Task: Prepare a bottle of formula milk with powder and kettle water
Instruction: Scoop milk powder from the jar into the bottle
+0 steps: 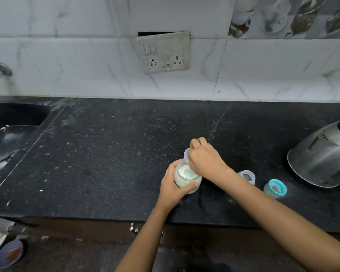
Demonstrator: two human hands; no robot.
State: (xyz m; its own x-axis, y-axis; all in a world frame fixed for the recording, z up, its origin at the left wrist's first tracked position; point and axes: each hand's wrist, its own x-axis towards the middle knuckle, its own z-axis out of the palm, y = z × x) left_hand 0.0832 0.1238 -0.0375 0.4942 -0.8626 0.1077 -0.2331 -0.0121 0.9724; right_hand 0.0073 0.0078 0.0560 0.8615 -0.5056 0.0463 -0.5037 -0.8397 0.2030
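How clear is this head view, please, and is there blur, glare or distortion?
Head view: wide-angle distortion bows the countertop edge and leans the kettle; the patterned tiles top right are soft; light is even, with mild sheen on the kettle, no harsh glare.

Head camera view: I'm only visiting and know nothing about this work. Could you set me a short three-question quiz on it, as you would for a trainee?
1. True or false: the left hand grips the jar with white contents.
2. Which stands nearest the steel kettle? A) the teal-ringed bottle B) the sink C) the wall socket
3. Which hand pinches the small pale object at the jar's rim?

Key: 1 true. 2 A. 3 the right hand.
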